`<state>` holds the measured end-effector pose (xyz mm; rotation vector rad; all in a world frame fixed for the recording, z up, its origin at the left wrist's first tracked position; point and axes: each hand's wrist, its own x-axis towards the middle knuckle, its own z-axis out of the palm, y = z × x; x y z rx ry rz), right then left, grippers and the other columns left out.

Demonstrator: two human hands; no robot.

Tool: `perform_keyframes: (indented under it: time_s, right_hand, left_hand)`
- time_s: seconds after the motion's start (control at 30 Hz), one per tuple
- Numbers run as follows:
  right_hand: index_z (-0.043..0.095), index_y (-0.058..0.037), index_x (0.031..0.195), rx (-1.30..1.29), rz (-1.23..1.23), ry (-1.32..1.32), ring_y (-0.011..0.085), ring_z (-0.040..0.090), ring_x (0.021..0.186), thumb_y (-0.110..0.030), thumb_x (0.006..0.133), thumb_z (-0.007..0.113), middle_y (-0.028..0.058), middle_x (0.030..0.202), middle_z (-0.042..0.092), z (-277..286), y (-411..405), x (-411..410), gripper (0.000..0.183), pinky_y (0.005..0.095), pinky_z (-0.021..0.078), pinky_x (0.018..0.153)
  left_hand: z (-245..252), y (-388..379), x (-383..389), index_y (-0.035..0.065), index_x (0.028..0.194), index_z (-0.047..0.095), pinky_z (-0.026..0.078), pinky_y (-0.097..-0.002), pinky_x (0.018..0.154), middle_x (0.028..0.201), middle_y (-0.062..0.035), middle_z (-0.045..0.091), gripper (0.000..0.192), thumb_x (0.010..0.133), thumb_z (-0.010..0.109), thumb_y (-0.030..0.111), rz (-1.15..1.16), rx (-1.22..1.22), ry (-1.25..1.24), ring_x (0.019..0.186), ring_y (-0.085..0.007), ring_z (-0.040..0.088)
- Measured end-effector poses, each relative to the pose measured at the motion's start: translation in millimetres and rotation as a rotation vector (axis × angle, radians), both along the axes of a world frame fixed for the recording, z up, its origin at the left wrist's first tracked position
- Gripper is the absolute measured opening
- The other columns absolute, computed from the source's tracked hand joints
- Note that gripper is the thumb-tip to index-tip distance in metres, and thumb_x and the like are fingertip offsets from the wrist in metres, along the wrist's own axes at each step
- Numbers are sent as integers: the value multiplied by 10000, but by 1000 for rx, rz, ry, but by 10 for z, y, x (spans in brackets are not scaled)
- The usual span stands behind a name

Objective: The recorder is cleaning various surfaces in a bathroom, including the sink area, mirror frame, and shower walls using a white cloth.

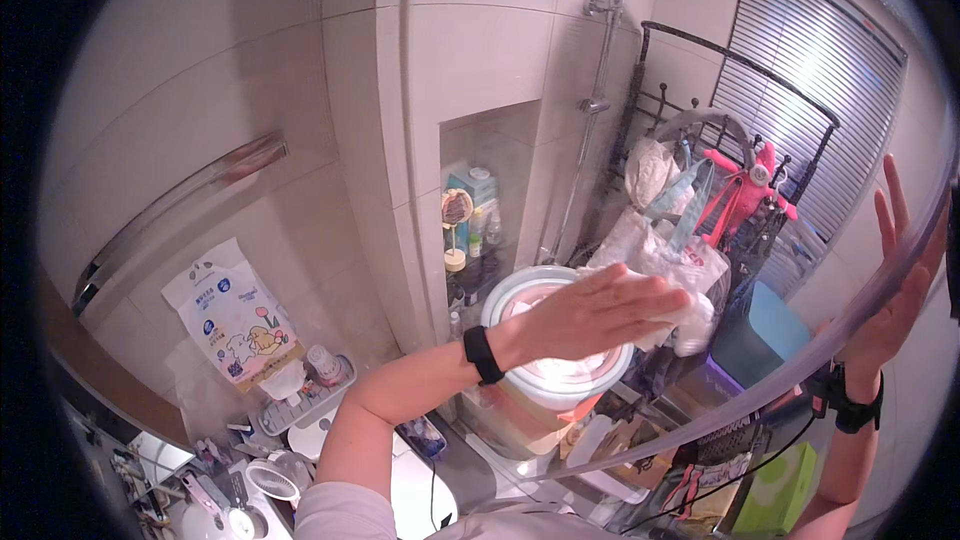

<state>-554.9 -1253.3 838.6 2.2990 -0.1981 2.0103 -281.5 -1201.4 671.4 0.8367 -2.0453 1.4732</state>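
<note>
My left hand (600, 315), with a black band at the wrist, is laid flat over a crumpled white wipe or cloth (694, 326). It presses the wipe against a clear glass shower panel (536, 420). At the right, my right hand (892, 300) is raised with its fingers apart, against the panel beside its curved edge (817, 371). A dark watch-like device (859, 397) sits on that wrist. Through the glass, below my left hand, stands a stack of round basins (517, 289) with white material inside.
A black metal rack (739, 52) holds bags and a pink plush toy (750, 187). Bottles fill a wall niche (480, 217). To the left are a towel bar (187, 202), a hanging tissue pack (240, 315) and a cluttered washbasin counter (225, 499). A black cable (739, 487) crosses low right.
</note>
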Motion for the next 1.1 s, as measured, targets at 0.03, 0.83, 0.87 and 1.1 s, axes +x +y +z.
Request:
perform_keyframes:
  time_s: [0.03,0.83,0.87,1.1]
  right_hand:
    - [132,-118,1471,10,13,-13,387,413,1261,-580,892,323,275,1361,393,-12,-1,32,764,487,292,1027]
    - [-62,-183,1473,51,77,45,480,397,1222,-537,919,307,110,1532,30,33,121,14,754,601,311,994]
    - [-63,-180,1473,46,59,43,480,408,1213,-533,923,300,110,1531,34,33,133,17,747,598,327,983]
    - [-60,-189,1473,43,15,11,485,442,1178,-517,927,298,107,1529,47,20,196,122,730,594,375,946]
  left_hand:
    - [-59,-11,148,106,1410,281,61,-486,1128,1501,-157,178,551,884,433,159,19,46,17,1397,-312,125]
    - [330,-208,1096,89,1439,238,56,-461,1137,1507,-120,190,608,879,477,82,-138,88,757,1407,-308,94]
    - [504,-223,1382,103,1446,226,77,-464,1136,1508,-124,186,622,878,475,57,-137,-6,917,1404,-318,101]
    - [1408,-152,2398,142,1429,261,296,-463,1066,1474,-161,243,617,867,470,-2,232,-298,521,1343,-353,259]
